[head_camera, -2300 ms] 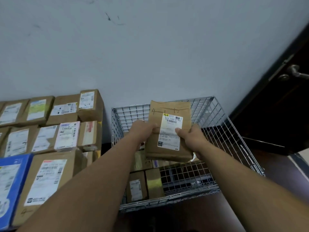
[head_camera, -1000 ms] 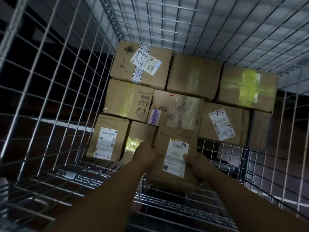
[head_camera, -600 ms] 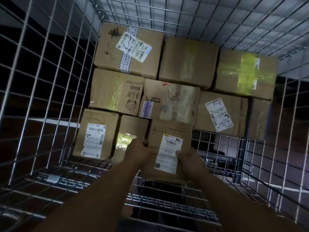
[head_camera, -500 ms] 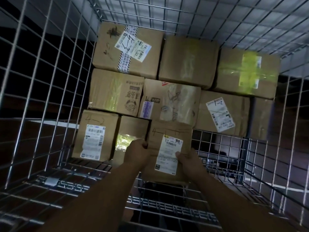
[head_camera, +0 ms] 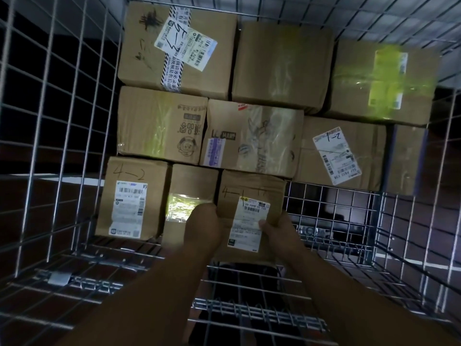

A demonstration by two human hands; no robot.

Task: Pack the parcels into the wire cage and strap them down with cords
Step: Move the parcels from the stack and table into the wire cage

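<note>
The wire cage (head_camera: 62,121) is seen from above, its left wall rising beside a cardboard box marked "4-2" (head_camera: 131,198) that stands at the left edge of the cage floor. Just right of it sits a box with yellow tape (head_camera: 192,186). The left hand (head_camera: 203,223) grips the left edge of the parcel marked "4-1" (head_camera: 252,188), wedged between that parcel and the taped box. The parcel lies touching the taped box and butts against the middle row behind it; whether it rests on the floor cannot be told. The right hand (head_camera: 279,229) holds its right edge, thumb pressed on the white shipping label (head_camera: 249,223), fingers hidden beneath. Right of the hands the bare wire floor (head_camera: 336,221) shows. A box marked "1-2" (head_camera: 341,151) sits toward the right edge, and a box with yellow-green tape (head_camera: 381,81) fills the far right corner.
</note>
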